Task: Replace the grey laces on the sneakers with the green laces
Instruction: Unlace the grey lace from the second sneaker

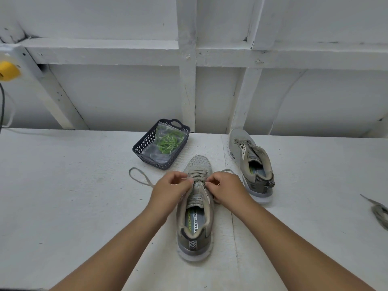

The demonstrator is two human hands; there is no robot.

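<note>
A grey sneaker (196, 223) stands in front of me, toe pointing away, with its grey lace (138, 179) partly pulled out and looping onto the table at the left. My left hand (172, 189) and my right hand (227, 189) pinch the lace at the eyelets on either side of the tongue. A second grey sneaker (251, 162) stands to the right with no lace in its eyelets. The green laces (169, 141) lie in a clear bag inside a dark basket (144, 143) behind the near sneaker.
A loose grey lace (380, 213) lies bunched at the table's right edge. A white wall with wooden framing rises just behind the table. A yellow object (8, 70) and a black cable hang at the far left.
</note>
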